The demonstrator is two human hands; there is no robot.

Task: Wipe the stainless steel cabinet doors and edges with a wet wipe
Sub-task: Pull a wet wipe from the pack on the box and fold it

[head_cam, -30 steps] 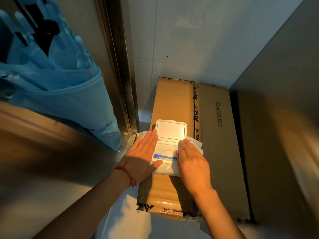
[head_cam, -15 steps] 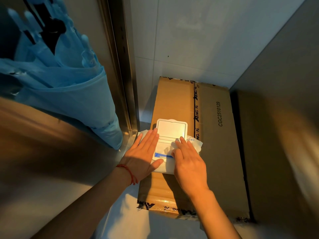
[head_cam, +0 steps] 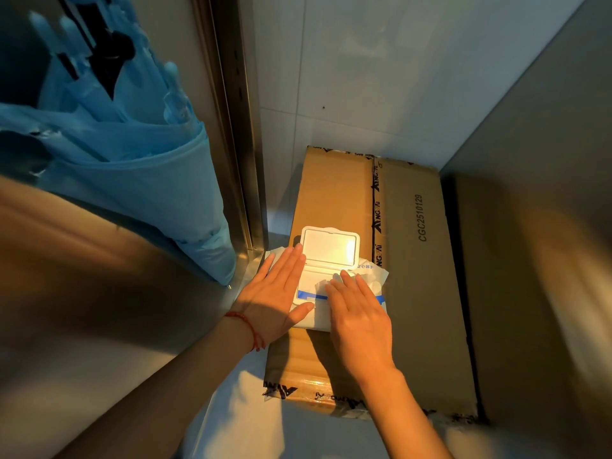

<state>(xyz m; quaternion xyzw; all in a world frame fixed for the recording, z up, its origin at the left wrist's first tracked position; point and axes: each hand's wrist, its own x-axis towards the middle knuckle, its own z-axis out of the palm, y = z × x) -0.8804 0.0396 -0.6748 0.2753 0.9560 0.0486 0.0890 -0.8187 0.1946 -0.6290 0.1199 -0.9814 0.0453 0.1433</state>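
Two hands are laid on the wipe pack, which rests flat on a cardboard box standing on the floor between the steel cabinet on the left and a wall panel on the right. The pack's lid is flipped open toward the far side, so the opening below it is exposed. The left hand is spread flat, fingers straight, along the pack's left edge, and the pack is pinned down by it; nothing is gripped. The right hand is laid over the opening, its fingertips on a crumpled wipe that stands up out of the slot. Whether that wipe is already pinched cannot be told, as the thumb is hidden beneath the palm.

The relation that matters is judged to be this: the wipe lies directly under and just ahead of the right grip, touching it, while the pack's long axis runs left to right across the box. The right hand is therefore the nearer one for the pull, which would be taken upward and away from the slot, with the pack held down by the left. The cabinet face to be wiped lies to the left, beside the left forearm.
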